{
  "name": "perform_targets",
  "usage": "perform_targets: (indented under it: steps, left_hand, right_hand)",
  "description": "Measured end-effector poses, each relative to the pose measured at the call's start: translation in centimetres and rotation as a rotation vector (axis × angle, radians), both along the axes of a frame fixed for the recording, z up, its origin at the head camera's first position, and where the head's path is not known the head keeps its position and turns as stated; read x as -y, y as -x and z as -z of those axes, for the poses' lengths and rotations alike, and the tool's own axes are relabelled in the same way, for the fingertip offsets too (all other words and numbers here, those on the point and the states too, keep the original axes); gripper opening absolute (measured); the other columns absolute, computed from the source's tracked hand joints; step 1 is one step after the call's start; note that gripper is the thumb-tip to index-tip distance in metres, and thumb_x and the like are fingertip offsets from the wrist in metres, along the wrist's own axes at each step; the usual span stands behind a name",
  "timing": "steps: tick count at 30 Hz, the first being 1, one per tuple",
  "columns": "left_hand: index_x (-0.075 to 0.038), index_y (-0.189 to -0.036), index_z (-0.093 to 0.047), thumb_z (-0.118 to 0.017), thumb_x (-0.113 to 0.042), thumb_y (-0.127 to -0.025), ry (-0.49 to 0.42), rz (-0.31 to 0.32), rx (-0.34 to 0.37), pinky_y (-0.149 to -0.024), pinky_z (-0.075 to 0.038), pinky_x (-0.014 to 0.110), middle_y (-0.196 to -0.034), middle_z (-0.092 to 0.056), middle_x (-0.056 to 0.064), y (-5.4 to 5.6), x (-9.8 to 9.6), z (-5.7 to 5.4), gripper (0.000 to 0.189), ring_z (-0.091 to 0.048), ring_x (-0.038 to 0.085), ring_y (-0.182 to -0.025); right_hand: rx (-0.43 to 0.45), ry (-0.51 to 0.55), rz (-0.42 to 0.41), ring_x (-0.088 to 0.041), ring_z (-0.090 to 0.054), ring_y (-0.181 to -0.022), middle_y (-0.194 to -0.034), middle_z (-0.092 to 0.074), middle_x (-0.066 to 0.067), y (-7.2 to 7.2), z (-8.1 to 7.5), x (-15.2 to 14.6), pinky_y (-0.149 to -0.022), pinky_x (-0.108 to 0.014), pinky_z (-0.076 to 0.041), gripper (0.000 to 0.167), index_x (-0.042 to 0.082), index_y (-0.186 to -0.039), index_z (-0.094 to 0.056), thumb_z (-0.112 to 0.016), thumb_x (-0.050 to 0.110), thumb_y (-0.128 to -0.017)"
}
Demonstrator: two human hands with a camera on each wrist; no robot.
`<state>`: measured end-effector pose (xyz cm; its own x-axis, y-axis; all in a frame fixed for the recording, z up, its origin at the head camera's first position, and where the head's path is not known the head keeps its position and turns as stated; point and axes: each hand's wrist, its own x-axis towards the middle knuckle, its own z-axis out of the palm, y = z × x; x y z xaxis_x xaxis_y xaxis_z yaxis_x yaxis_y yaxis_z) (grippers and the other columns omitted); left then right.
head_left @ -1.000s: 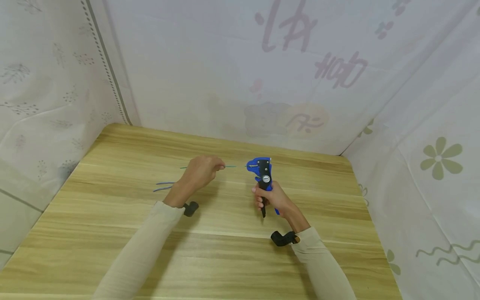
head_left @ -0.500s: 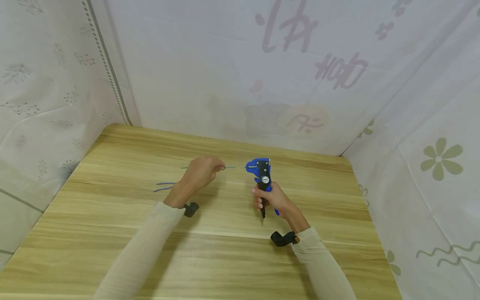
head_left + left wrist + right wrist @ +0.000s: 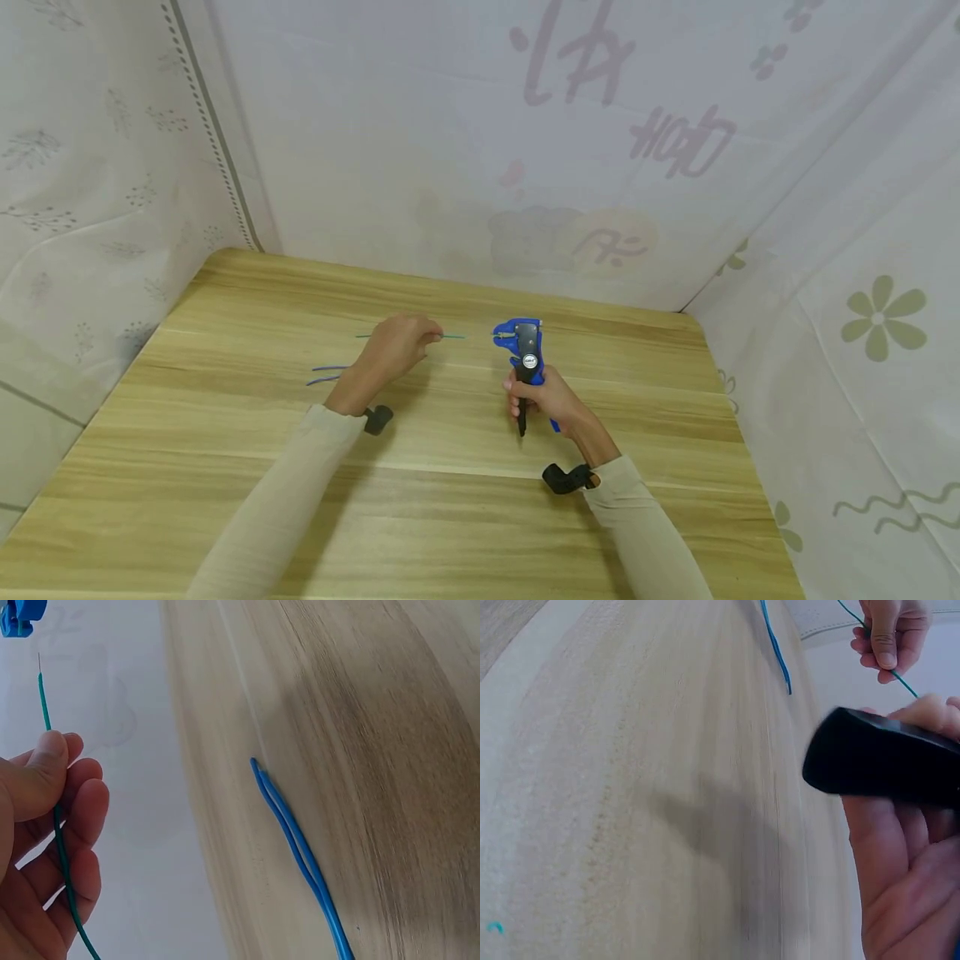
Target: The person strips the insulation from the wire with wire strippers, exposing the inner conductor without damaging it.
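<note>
My left hand pinches a thin green wire between thumb and fingertips. A short bare metal strand shows at the wire's front end, and its tail runs back past the palm. In my right hand is a blue and black wire stripper, gripped by its handles with the head up. Its jaws stand apart and face the wire's bare end across a small gap. Seen from the right wrist, the stripper's black handle lies across the fingers and hides part of them.
Blue wire lies on the wooden table beneath the left forearm, partly hidden in the head view. A tiny green scrap rests on the tabletop. Patterned cloth hangs behind the table and along both sides.
The stripper's jaws have parted, and its head has shifted down slightly. My left hand has drawn the green wire a little to the left, away from the stripper.
</note>
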<state>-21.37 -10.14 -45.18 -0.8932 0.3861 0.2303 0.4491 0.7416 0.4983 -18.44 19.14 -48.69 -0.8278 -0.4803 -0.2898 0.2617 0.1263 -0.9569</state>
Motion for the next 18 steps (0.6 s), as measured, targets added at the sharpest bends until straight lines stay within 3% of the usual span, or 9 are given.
perform_targets:
  steps: [8,12,18]
  left_hand:
    - [-0.006,-0.108,-0.076,-0.064,-0.012,-0.097,0.01,-0.019,0.024,-0.083,-0.056,0.042,-0.108,-0.074,0.009,0.5,0.6,0.9,0.017,-0.07,0.029,-0.098]
    - [-0.006,-0.109,-0.075,-0.064,-0.012,-0.097,0.02,-0.034,0.034,-0.083,-0.056,0.044,-0.108,-0.074,0.01,0.7,1.1,1.2,0.017,-0.07,0.03,-0.098]
    - [-0.006,-0.111,-0.075,-0.064,-0.014,-0.097,0.037,-0.05,0.053,-0.084,-0.055,0.047,-0.109,-0.074,0.011,1.1,1.9,1.9,0.019,-0.07,0.032,-0.1]
  right_hand:
    - [0.002,0.03,-0.017,-0.025,-0.065,-0.075,-0.079,-0.063,-0.009,-0.1,-0.3,0.0,-0.085,-0.058,-0.053,0.004,0.006,-0.096,-0.058,-0.06,0.008,-0.098]
    - [0.008,0.03,-0.008,-0.024,-0.065,-0.076,-0.08,-0.064,-0.008,-0.1,-0.3,0.0,-0.086,-0.058,-0.053,0.014,0.002,-0.099,-0.056,-0.065,0.013,-0.096]
    - [0.006,0.035,-0.006,-0.023,-0.065,-0.076,-0.081,-0.064,-0.008,-0.1,-0.3,0.0,-0.084,-0.055,-0.054,0.013,0.002,-0.1,-0.056,-0.065,0.011,-0.096]
